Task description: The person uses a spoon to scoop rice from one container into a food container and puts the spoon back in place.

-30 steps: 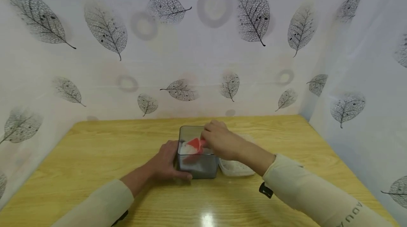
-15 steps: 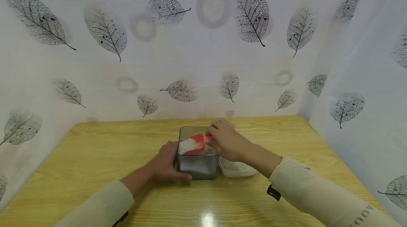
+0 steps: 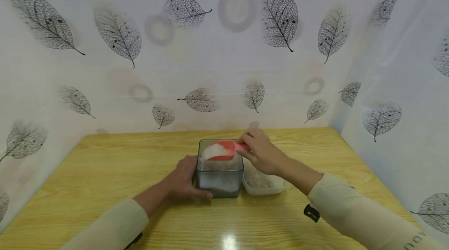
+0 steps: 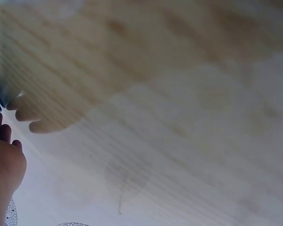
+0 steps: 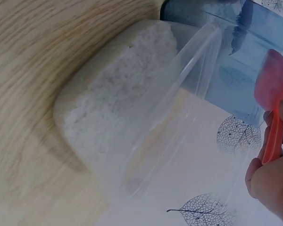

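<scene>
My right hand pinches the handle of a red scoop above a translucent grey square container. White rice-like grains lie heaped in the scoop's bowl. More pale contents show through the container's walls. At that container's left side my left hand holds it, thumb across the front corner; the left wrist view shows only part of this hand at the container's edge. To the right stands a clear plastic tub holding white grains, partly under my right forearm in the head view.
The wooden table carries both containers near its middle. Behind it and at the sides hang pale curtains printed with leaves. A dark strap piece hangs below my right sleeve.
My right hand has raised the scoop from inside the grey container and shifted it right, with grains in it. The left hand and both containers have stayed in place.
</scene>
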`<state>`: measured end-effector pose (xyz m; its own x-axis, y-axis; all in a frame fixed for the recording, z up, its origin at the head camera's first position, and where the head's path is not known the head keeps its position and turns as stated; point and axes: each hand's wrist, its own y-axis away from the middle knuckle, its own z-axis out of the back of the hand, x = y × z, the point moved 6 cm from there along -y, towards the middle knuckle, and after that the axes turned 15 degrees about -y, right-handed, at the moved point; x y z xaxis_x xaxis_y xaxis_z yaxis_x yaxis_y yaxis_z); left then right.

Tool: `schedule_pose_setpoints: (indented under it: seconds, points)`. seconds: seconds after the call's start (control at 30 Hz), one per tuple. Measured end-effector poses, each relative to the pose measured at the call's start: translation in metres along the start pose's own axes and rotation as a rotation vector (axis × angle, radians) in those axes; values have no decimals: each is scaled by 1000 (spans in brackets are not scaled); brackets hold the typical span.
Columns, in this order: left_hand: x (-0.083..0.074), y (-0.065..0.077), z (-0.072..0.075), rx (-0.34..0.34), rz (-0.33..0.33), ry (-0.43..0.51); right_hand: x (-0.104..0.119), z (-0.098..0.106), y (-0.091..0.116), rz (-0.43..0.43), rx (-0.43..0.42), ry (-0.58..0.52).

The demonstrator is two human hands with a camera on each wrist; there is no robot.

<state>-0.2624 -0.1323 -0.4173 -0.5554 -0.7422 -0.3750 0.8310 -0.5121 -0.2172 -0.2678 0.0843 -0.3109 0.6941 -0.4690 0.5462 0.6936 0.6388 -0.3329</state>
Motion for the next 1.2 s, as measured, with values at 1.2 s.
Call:
schedule_pose_setpoints:
  seconds: [1.2]
  points:
    - [-1,1,-1,13,19,-36,-45,71,64,-19,-143,58]
